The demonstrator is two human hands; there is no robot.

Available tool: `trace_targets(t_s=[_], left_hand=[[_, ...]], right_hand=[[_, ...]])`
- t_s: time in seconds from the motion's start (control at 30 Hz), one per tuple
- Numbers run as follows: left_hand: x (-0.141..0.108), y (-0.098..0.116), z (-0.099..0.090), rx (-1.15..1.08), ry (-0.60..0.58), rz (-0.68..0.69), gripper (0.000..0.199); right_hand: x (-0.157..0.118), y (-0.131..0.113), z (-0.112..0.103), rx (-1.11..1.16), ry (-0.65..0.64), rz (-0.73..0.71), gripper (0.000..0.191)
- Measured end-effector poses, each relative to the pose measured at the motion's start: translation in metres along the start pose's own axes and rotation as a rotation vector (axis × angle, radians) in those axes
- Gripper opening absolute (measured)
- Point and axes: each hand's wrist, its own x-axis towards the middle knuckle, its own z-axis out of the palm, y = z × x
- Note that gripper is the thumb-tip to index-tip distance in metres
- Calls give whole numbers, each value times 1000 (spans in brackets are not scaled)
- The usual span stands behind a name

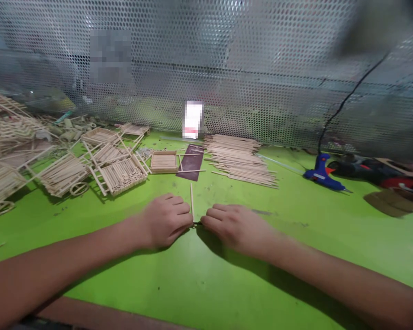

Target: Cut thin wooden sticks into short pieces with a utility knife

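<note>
My left hand [167,221] and my right hand [236,228] rest on the green tabletop [206,275], their fingertips nearly meeting at the middle. A thin wooden stick [192,200] stands upright at the left fingertips. A small dark piece [197,223] lies between both hands' fingers, mostly hidden, and I cannot tell what it is. Its link to the stick's lower end is hidden too. Both hands are slightly blurred.
Ahead lie a loose stack of wooden sticks [237,160], a dark mat [191,161] and a small stick tray [163,162]. Stick-built carts [64,174] crowd the left. A blue glue gun [325,174] and a black cable sit right, before a perforated metal screen [261,46].
</note>
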Motion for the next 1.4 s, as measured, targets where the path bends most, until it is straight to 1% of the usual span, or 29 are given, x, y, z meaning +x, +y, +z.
trace_targets(t_s=[0.17, 0.33, 0.4, 0.47, 0.53, 0.57, 0.67, 0.7, 0.83, 0.93, 1.03, 1.13, 1.2, 1.3, 1.4], left_hand=[[3, 1, -3, 4, -12, 56, 19], [-3, -1, -7, 18, 14, 76, 16], [-7, -2, -6, 44, 29, 56, 16], [-10, -2, -6, 52, 45, 4, 18], [-11, -1, -6, 15, 65, -55, 17], [-11, -1, -6, -17, 71, -74, 20], [-7, -2, -6, -111, 64, -100, 42], [-5, -3, -5, -133, 62, -105, 44], [1, -8, -1, -163, 78, -118, 37], [1, -8, 0, -149, 56, -147, 31], [-1, -7, 0, -121, 23, -182, 34], [-4, -6, 2, -105, 29, -178, 38], [-5, -7, 3, -102, 48, -160, 39], [-7, -7, 3, -103, 115, -126, 37], [-8, -7, 3, -111, 187, -75, 29]], right_hand=[[4, 1, -1, 47, -1, -7, 19], [11, 0, 2, 66, -39, 11, 15], [12, -1, 2, 73, -61, 17, 12], [13, -1, 2, 69, -70, 26, 9], [12, -1, 3, 52, -67, 27, 7], [12, -1, 4, 40, -63, 26, 6], [11, -2, 8, -4, -33, 15, 8], [11, -2, 10, -16, -22, 9, 8], [13, -2, 13, -31, 12, -12, 8], [14, -2, 13, -45, 26, -18, 8], [12, -1, 11, -51, 27, -14, 8], [7, 1, 8, -39, 11, -7, 8], [4, 2, 6, -30, -1, -4, 8], [3, 2, 5, -17, -10, 8, 7], [4, 2, 6, 18, -17, 19, 8]])
